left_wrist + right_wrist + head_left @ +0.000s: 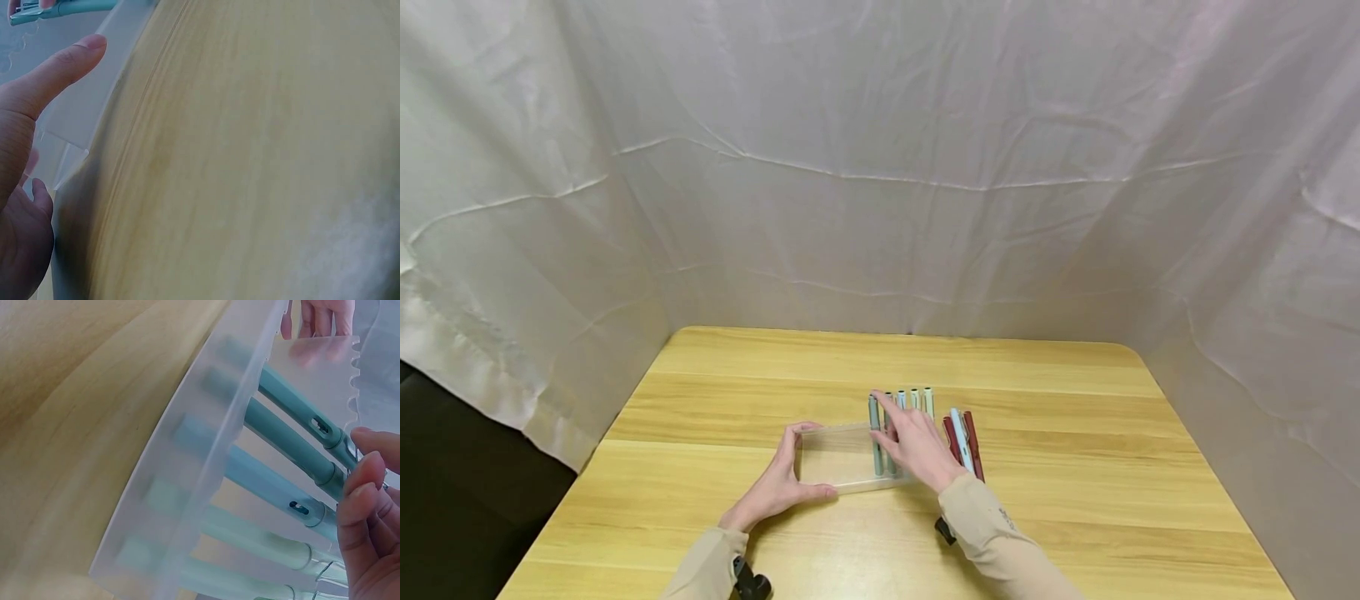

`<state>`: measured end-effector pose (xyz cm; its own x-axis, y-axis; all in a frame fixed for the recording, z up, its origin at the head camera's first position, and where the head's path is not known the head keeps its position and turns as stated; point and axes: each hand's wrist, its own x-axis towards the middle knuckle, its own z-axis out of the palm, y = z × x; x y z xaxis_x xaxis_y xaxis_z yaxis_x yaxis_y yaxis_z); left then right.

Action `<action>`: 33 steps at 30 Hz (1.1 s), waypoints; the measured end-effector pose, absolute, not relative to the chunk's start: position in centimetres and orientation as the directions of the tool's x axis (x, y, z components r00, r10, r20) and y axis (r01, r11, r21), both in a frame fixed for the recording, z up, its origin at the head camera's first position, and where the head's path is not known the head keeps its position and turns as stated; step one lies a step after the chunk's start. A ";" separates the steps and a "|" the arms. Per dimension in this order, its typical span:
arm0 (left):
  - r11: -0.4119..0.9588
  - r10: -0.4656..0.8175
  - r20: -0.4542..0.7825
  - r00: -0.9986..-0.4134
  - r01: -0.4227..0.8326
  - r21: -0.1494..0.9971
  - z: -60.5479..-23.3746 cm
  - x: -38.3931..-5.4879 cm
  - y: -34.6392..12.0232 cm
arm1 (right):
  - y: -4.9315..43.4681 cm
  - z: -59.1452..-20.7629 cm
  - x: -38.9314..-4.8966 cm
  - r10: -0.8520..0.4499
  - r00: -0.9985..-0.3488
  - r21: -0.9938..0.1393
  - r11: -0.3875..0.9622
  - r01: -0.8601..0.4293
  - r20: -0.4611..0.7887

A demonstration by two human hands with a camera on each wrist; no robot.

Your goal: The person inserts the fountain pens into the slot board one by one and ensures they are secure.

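Observation:
My left hand (778, 483) grips the left end of a clear plastic pen case (850, 486), thumb on the near side and fingers on the far side. Inside the case's right part several capped pens lie side by side, in dark teal, blue and pale green. With its fingertips on the cap end, my right hand (919, 443) holds the leftmost dark teal pen (877, 458). Notches line one wall of the case in the right wrist view, where the neighbouring teal pen (284, 440), the blue pen (262, 481) and a pale green pen (250, 531) show beneath the hand.
Right of the case, partly behind my right wrist, lie a light blue pen (960, 437) and two dark red pens, one the outer red pen (973, 442). They rest on a wooden table (1075, 467). Pale curtains (910, 225) hang around its back and sides.

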<state>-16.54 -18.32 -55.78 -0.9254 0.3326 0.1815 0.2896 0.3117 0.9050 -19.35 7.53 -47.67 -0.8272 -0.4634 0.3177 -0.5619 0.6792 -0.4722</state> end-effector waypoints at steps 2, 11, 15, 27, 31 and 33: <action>0.313 0.332 0.184 -0.925 0.292 0.904 -55.8 -16.5 -18.3 | 7.5 -47.7 -19.3 -0.462 -0.829 -0.472 0.681 -0.560 0.317; 0.311 0.337 0.200 -0.920 0.310 0.899 -55.9 -16.6 -18.3 | 7.7 -47.7 -19.1 -0.463 -0.836 -0.492 0.676 -0.549 0.296; 0.308 0.340 0.193 -0.920 0.303 0.902 -55.8 -16.6 -18.3 | 8.1 -47.6 -18.8 -0.454 -0.840 -0.523 0.658 -0.541 0.297; 0.309 0.326 0.183 -0.927 0.288 0.906 -55.9 -16.7 -18.2 | 10.3 -48.0 -18.2 -0.357 -0.851 -0.672 0.523 -0.524 0.386; 0.314 0.322 0.179 -0.929 0.284 0.906 -56.0 -16.7 -18.3 | 11.4 -48.5 -18.2 -0.283 -0.871 -0.701 0.518 -0.490 0.400; 0.315 0.321 0.171 -0.931 0.276 0.908 -55.9 -16.7 -18.3 | 11.9 -48.7 -18.3 -0.256 -0.877 -0.716 0.505 -0.481 0.407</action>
<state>-16.69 -18.27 -55.91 -0.9314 0.3212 0.1713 0.2757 0.3152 0.9081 -18.29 11.91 -48.73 -0.8765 -0.2563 0.4075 -0.4809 0.5055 -0.7164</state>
